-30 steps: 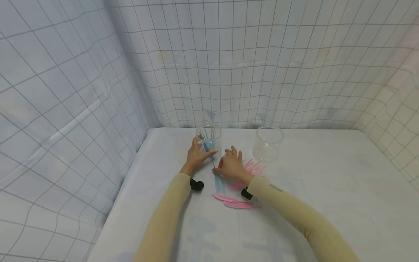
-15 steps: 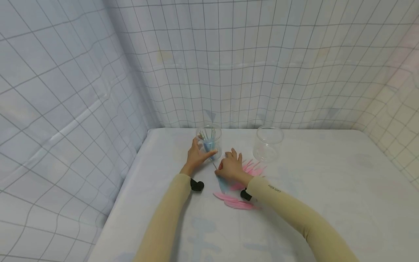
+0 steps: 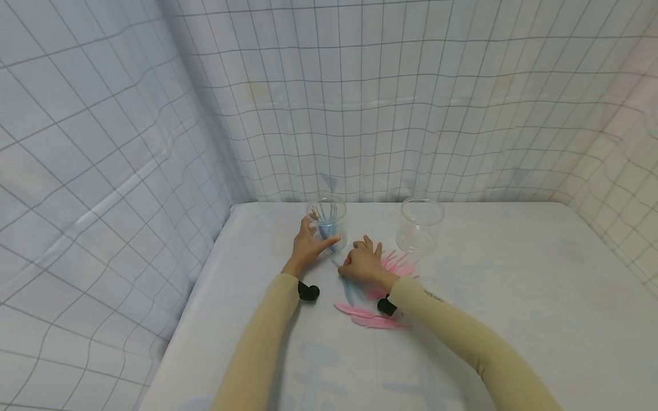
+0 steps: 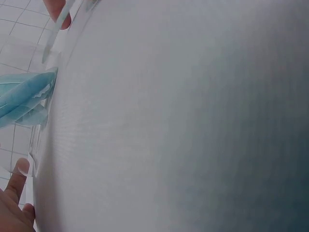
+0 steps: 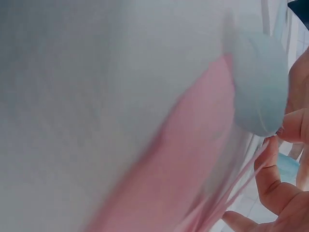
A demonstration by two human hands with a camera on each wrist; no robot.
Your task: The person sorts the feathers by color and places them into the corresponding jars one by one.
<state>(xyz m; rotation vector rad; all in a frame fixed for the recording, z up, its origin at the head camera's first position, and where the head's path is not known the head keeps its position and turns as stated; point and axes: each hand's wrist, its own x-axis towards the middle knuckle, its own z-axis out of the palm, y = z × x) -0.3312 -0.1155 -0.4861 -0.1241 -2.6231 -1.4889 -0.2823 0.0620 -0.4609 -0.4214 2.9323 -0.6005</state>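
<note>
In the head view my left hand [image 3: 308,246] grips the left clear jar [image 3: 340,231] from its left side. Several blue feathers [image 3: 327,229] stand inside, quills upward; the left wrist view shows their blue vanes [image 4: 26,96] close by. Just right of this jar, my right hand [image 3: 362,264] pinches a light blue feather [image 3: 349,292] between thumb and forefinger, other fingers raised. Its rounded vane [image 5: 260,82] fills part of the right wrist view, where pink feathers [image 5: 178,140] lie beside it. Whether another blue feather lies under that hand, I cannot tell.
A second clear jar [image 3: 420,228] stands to the right at the back of the white table [image 3: 514,319]. Pink feathers [image 3: 396,262] are spread beside my right hand, partly hidden by it. Nearer lie more pink feathers [image 3: 375,322]. A gridded white curtain [image 3: 360,114] hangs behind.
My right hand has shifted slightly to the right. Two blue vanes showed below it a second ago; now they look like one, turned a little. The left hand stays at its jar.
</note>
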